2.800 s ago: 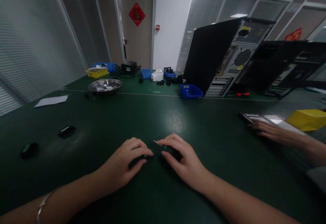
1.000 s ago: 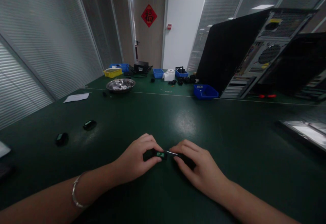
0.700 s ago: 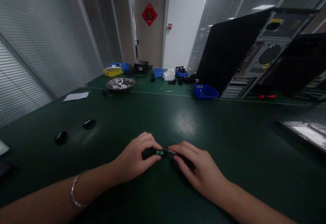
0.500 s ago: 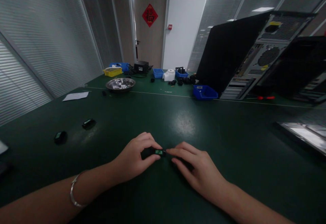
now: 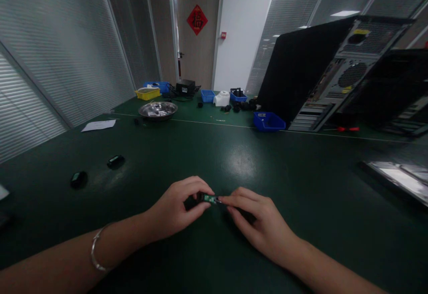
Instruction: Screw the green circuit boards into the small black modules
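Observation:
My left hand (image 5: 182,204) pinches a small black device (image 5: 210,199) between thumb and fingers, just above or on the green tabletop. A green circuit board shows in its top. My right hand (image 5: 256,216) is curled, its index fingertip at the device's right end and its thumb a little lower. Something thin and pale shows at that fingertip, too small to name. Off to the left lie two similar black devices, a farther one (image 5: 115,161) and a nearer one (image 5: 78,179), both with greenish tops and apart from my hands.
On the green table (image 5: 187,147) a metal bowl (image 5: 158,110) holds small parts. Behind are a yellow bin (image 5: 147,93), blue bins (image 5: 207,96) and a black box (image 5: 185,87). A blue tray (image 5: 269,122) stands beside a large computer case (image 5: 310,66). A flat metal-framed object (image 5: 401,178) lies right.
The device in my left hand has turned slightly, and more of its circuit board shows. My right index fingertip has shifted very slightly right at its end.

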Demonstrator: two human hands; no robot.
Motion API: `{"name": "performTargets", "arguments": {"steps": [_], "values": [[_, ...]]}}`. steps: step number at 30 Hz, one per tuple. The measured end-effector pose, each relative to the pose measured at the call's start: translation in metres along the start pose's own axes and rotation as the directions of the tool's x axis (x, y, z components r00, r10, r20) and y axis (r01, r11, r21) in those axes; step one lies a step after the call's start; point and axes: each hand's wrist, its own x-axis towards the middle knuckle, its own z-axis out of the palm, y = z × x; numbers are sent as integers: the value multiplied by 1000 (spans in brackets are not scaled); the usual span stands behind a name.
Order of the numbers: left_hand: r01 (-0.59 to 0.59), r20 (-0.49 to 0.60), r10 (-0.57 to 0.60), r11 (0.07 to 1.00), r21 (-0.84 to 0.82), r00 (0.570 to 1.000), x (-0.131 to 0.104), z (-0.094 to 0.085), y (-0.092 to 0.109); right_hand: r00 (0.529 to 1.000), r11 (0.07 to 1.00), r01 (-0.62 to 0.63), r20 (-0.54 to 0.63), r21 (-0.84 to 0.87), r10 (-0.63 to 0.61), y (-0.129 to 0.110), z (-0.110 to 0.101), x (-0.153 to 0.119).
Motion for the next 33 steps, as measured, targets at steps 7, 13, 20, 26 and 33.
{"name": "performTargets", "arguments": {"steps": [7, 13, 20, 26, 33], "values": [[-27, 32, 29, 998, -57, 999, 0, -2, 0, 1000, 1000, 1, 19, -8, -1, -3, 0, -1], [56, 32, -53, 994, -90, 998, 2, -1, 0, 1000, 1000, 8, 8, 24, -8, -2, 1, 0], [215, -58, -253, 906, -364, 966, -2, 11, 2, 998, 992, 29, -59, 122, -22, -3, 4, 1], [264, -20, -351, 740, -618, 936, -1, 15, 11, 996, 988, 43, -88, 146, -31, -3, 5, 0], [272, -10, -415, 614, -741, 910, 2, 18, 14, 991, 982, 65, -125, 176, -44, -7, 5, 2]]}}
